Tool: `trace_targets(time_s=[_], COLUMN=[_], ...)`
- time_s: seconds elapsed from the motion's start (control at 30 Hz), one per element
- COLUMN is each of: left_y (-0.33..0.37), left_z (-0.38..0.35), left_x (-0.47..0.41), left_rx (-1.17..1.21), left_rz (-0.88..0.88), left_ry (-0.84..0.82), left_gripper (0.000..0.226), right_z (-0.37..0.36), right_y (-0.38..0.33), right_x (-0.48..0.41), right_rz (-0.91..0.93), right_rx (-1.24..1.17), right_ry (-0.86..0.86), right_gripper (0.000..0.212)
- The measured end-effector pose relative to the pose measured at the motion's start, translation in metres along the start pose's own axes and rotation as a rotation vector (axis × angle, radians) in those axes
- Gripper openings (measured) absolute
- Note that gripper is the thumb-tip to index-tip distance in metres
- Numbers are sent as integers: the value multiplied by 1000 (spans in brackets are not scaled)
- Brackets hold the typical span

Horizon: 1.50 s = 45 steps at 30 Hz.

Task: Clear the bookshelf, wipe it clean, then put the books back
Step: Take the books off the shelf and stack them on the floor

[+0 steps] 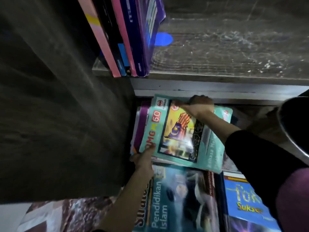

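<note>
Two hands hold one teal workbook point(177, 136) in the head view, its cover showing a flag picture and a red "60". The left hand point(143, 159) grips the near left corner, thumb on the cover and the other fingers under it. The right hand point(200, 106) reaches over from the right in a black sleeve point(250, 156), its fingers point(199, 98) curled over the far edge of the same cover. The workbook lies tilted on top of a flat stack, with a purple book point(142, 121) showing just beneath its left side. This stack sits below the front edge of the grey wood-grain shelf board point(234, 52), close beside the dark side panel point(58, 97); whether it rests in a lower compartment or on the floor I cannot tell. On the shelf board, upright books point(128, 39) in pink, dark blue and purple lean together at the left end, and a blue spot of light point(163, 39) lies just beside them. Nearer the camera lie a "Pendidikan Islam" book point(175, 200) and, to its right, a blue book with yellow lettering point(242, 206). A dark round object point(294, 124) at the right edge is too blurred to identify.
</note>
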<state>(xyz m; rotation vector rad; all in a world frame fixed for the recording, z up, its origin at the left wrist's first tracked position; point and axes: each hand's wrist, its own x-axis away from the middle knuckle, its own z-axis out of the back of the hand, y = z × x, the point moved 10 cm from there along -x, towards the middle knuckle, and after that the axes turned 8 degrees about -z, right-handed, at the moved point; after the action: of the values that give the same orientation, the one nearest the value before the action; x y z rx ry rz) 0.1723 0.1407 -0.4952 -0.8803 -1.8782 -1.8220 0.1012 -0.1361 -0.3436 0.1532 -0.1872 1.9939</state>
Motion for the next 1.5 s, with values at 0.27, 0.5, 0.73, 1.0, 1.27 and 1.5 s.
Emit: trace_targets(time_s=[0.27,0.5,0.73,1.0,1.27,1.5], left_y=[16,23,38,83,83,142], left_z=[12,23,22,-22,-74,-73], left_x=[-35,-33,2,48,82,150], left_rx=[-163,-401,-711,-1203,-1572,-1587], left_rz=[-91,-140,-179,-691,-666,-741], left_ry=[151,195,250,74,-558,-544], left_gripper=[72,82,93,63,20,29], right_z=[-59,-60,-67,-60,-37,33], right_y=[-33,-36,-18,-13,-9,-15], right_x=[-25,-25,-20,35,98,149], right_rz=[72,122,48,119,103,171], right_rx=[-100,-56,61,-16,-84,-63], right_ry=[-434,-310,-147,-112,-303,-335], right_gripper=[91,74,68,43,15,27])
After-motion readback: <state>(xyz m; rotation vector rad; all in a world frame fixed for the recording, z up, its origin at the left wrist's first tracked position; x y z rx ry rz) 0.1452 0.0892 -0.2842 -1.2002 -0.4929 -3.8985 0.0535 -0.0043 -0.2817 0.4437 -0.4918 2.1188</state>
